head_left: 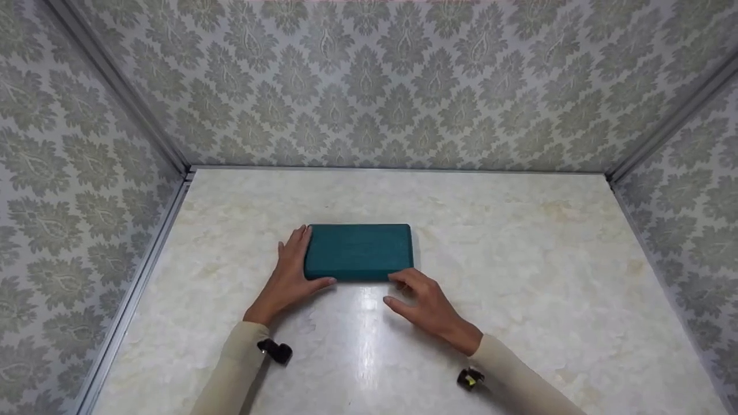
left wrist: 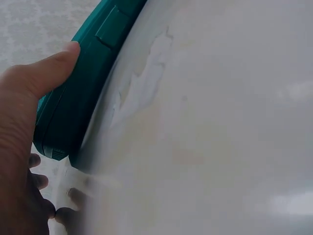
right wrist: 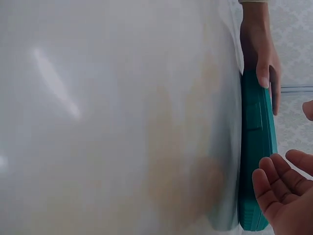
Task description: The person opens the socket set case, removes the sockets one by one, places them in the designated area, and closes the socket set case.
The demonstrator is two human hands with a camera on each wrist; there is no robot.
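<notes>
A flat, rectangular teal plastic case [head_left: 358, 251] lies closed on the table. Its front side, seen in the left wrist view, has a seam and a raised latch-like tab [left wrist: 111, 27]. My left hand [head_left: 291, 275] holds the case's left end, fingers along the short side and thumb [left wrist: 57, 66] against the front side. At the front right corner is my right hand [head_left: 426, 302], its fingers loosely bent and fingertips at the case's front edge. The right thumb stands apart from the case. In the right wrist view the right fingers [right wrist: 281, 188] partly cover the case's near end.
The pale marbled table [head_left: 519, 259] is glossy and reflects light in front of the case. Patterned walls [head_left: 369, 86] with metal corner strips enclose it at the back and both sides. Small dark devices [head_left: 275, 350] sit at both wrists.
</notes>
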